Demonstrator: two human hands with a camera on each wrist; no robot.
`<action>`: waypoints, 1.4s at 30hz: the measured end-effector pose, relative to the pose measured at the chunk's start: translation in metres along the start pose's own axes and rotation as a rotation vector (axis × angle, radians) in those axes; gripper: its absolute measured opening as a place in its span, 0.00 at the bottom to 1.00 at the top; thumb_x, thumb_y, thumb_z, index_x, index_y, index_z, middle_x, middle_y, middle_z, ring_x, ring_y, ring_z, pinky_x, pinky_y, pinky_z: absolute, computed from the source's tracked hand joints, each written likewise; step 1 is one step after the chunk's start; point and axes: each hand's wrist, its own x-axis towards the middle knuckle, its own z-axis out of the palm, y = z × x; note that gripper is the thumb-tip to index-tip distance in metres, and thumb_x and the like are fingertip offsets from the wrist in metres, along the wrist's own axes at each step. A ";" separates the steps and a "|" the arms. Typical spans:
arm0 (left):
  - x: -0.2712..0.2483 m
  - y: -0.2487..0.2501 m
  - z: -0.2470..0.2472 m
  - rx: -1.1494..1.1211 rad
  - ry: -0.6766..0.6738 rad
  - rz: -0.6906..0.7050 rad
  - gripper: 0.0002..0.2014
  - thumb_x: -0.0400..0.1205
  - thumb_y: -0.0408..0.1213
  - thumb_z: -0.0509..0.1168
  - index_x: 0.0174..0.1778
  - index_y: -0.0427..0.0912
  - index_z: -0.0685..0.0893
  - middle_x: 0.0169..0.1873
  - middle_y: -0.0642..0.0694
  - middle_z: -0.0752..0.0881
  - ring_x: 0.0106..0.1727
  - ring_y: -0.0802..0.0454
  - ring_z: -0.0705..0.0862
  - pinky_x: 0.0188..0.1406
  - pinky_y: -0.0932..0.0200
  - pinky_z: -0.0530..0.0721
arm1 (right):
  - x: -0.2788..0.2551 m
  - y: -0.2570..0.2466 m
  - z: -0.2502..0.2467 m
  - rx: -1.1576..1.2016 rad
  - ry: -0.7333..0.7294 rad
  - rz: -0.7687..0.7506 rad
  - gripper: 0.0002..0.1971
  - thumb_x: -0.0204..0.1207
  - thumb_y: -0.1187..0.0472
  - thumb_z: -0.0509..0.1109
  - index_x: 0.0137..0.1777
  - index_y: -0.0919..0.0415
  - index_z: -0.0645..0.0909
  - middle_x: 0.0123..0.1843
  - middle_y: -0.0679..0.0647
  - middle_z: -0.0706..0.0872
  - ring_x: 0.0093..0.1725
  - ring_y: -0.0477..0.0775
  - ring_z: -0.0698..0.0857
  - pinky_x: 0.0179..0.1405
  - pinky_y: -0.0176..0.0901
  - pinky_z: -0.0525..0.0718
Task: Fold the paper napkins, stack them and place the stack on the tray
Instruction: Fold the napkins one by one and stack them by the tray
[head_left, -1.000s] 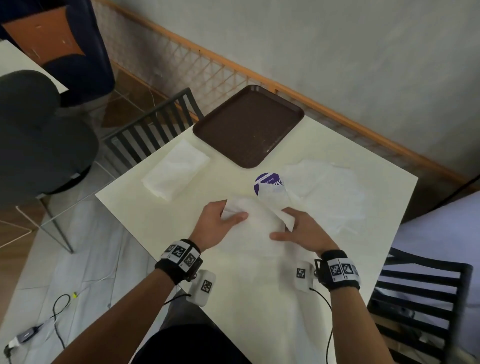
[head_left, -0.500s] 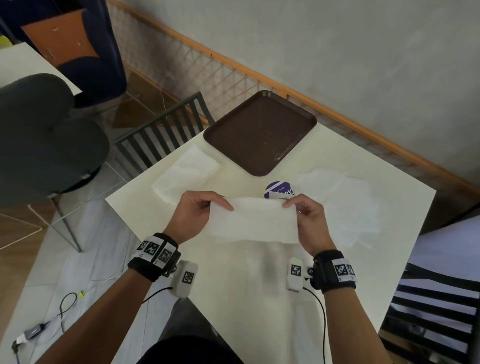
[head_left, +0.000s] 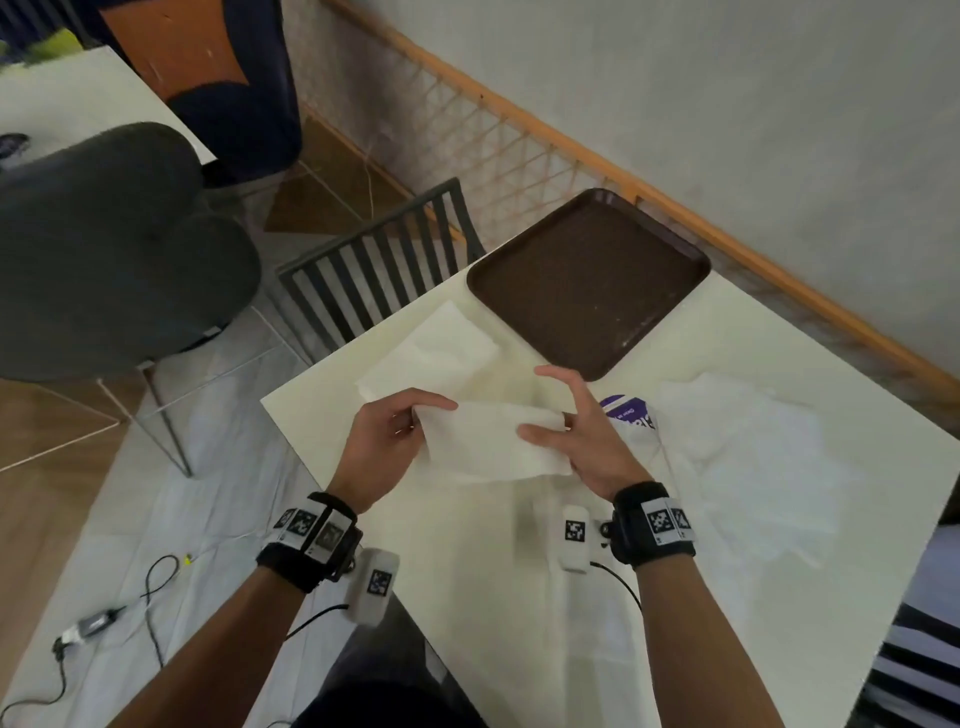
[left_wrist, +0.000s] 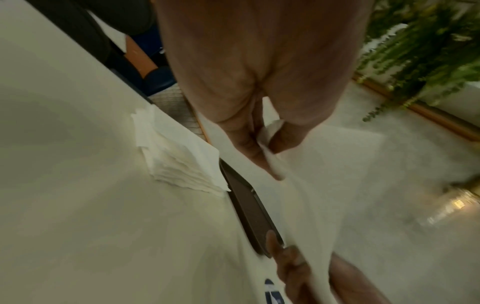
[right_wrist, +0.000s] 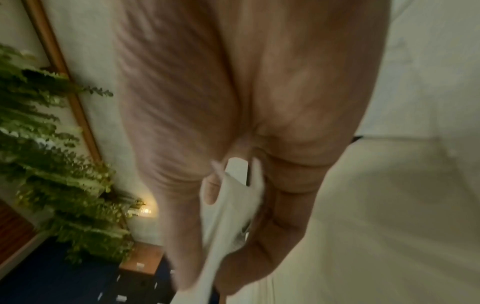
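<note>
The left hand (head_left: 387, 441) pinches one end of a folded napkin (head_left: 488, 441) between thumb and curled fingers, and the right hand (head_left: 582, 436) pinches the other end, its remaining fingers spread loosely. The napkin hangs between the two sets of fingers, above the table (head_left: 467, 597). Just beyond the left fingers lies a stack (head_left: 431, 358) of folded napkins. Beyond the right fingers loose unfolded sheets (head_left: 753, 447) wait, so folding looks partly done. The tray (head_left: 587, 280), farther out, holds nothing yet.
</note>
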 end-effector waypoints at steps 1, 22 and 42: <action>0.003 -0.004 -0.007 0.025 0.021 -0.021 0.26 0.83 0.11 0.59 0.52 0.44 0.96 0.56 0.50 0.95 0.61 0.49 0.92 0.66 0.46 0.89 | 0.009 -0.002 0.007 -0.069 0.004 -0.019 0.37 0.76 0.66 0.87 0.80 0.39 0.79 0.73 0.60 0.90 0.69 0.68 0.91 0.66 0.66 0.93; 0.080 -0.074 -0.053 0.353 0.256 -0.203 0.08 0.87 0.32 0.72 0.53 0.51 0.92 0.36 0.46 0.91 0.30 0.55 0.91 0.43 0.62 0.85 | 0.225 -0.028 0.074 -0.801 0.200 -0.179 0.15 0.84 0.62 0.80 0.65 0.48 0.85 0.54 0.55 0.92 0.59 0.56 0.90 0.61 0.44 0.88; 0.095 -0.084 -0.039 0.735 -0.252 -0.034 0.38 0.83 0.49 0.78 0.88 0.46 0.73 0.92 0.48 0.64 0.92 0.47 0.62 0.89 0.44 0.69 | 0.196 0.008 0.080 -1.441 -0.025 -0.115 0.39 0.96 0.40 0.52 0.97 0.63 0.45 0.98 0.62 0.51 0.97 0.63 0.53 0.96 0.64 0.56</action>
